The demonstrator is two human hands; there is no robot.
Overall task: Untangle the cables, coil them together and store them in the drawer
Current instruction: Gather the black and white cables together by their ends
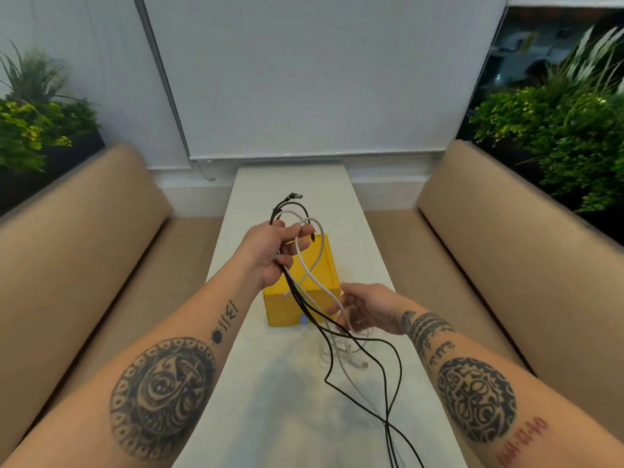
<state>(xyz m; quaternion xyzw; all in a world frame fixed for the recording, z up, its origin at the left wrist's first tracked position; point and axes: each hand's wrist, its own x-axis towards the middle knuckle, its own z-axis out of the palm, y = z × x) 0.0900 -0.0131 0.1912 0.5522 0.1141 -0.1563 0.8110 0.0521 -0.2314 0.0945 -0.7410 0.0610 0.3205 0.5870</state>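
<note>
My left hand [273, 251] is raised above the table and grips a bunch of black cables [381, 366] and white cables [312, 271]; their plug ends stick up above its fingers. The cables hang down in loops to the table's near end. Lower and to the right, my right hand [363, 310] pinches the white strands where they cross the black ones. A yellow drawer box [287, 307] stands open on the table behind the cables, with a small blue pull on its front.
The narrow white table [290, 400] runs away from me between two tan cushioned benches [84, 248]. Green plants [557, 130] stand behind both benches. A white roller blind [304, 79] covers the far wall.
</note>
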